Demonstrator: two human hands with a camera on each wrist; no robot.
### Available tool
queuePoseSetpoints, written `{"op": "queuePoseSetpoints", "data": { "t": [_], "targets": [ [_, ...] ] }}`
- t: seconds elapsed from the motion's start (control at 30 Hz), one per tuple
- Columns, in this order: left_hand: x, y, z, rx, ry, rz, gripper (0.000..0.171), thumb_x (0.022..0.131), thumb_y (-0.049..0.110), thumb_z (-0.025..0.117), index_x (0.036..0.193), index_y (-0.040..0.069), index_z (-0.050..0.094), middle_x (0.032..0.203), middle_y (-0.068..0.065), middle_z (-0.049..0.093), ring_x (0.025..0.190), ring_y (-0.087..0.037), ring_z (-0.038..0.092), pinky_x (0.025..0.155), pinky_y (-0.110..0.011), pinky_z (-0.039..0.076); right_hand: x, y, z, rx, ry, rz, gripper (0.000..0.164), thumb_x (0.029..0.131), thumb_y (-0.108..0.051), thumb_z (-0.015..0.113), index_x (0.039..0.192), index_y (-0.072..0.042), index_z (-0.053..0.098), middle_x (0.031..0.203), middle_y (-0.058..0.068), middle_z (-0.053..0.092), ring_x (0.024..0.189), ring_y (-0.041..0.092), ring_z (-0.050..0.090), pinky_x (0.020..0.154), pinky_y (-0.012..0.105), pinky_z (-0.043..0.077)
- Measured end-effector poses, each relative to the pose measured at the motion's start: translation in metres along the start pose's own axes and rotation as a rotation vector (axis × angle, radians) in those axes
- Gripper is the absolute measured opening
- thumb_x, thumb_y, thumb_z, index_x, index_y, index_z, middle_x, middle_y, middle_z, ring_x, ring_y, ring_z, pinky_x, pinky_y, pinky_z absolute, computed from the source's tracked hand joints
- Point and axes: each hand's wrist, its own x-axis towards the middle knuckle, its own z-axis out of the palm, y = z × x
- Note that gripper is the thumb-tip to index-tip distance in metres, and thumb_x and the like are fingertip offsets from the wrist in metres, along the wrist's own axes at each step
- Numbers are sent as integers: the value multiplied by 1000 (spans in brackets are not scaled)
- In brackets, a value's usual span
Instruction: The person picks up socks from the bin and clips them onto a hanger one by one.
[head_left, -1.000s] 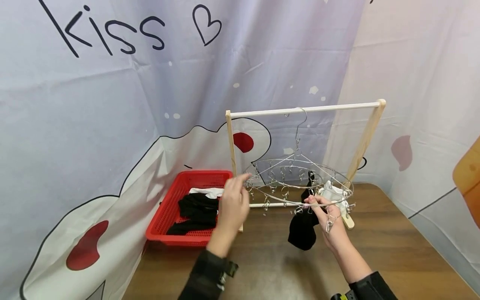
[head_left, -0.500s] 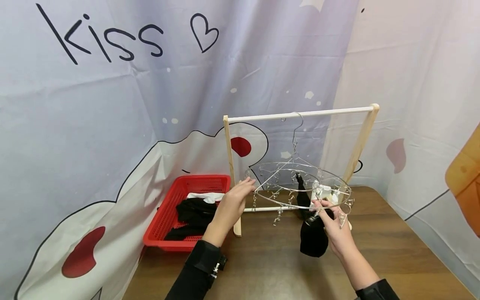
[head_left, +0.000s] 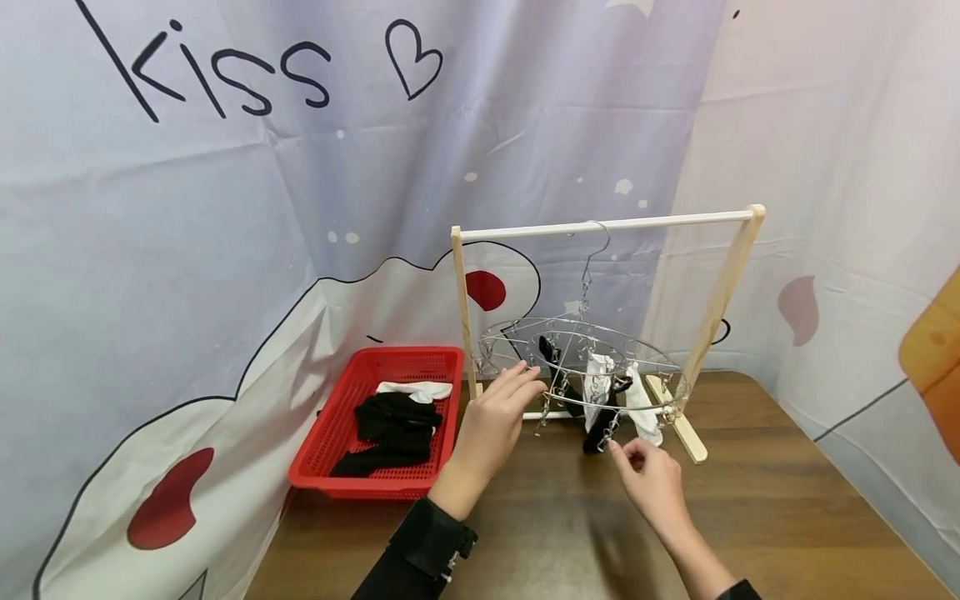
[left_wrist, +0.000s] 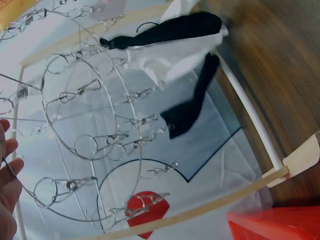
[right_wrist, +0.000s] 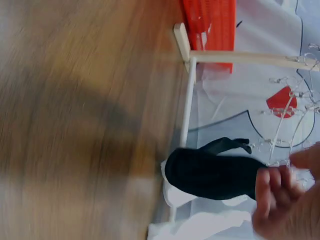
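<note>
In the head view, my left grip rests its nearly straight, slightly parted fingers against the near left edge of the round hanger. My right grip is below the hanger's near right edge, thumb and forefinger beside a dangling metal clip; I cannot tell whether they pinch it. A black garment hangs beneath the hanger close to those fingertips, with white garments around it. Left of the hanger sits a red basket holding black and white clothes; the wooden stand carries the hanger above the counter.

In the left wrist view, my fingertips meet the hanger's outer wire, and a second black piece hangs under it.

In the right wrist view, my bent fingers cover the black garment's end beneath the hanger.
</note>
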Motion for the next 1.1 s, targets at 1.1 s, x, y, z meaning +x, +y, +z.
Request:
{"op": "queuePoseSetpoints", "data": {
  "t": [1.1],
  "targets": [
    [-7, 12, -3, -48, -38, -8, 32, 85, -9, 71, 110, 10, 75, 118, -5, 74, 118, -21, 66, 107, -29, 45, 50, -38, 5, 710, -302, 81, 44, 109, -19, 46, 131, 19, 52, 109, 30, 66, 80, 12, 75, 77, 26, 59]
  ]
}}
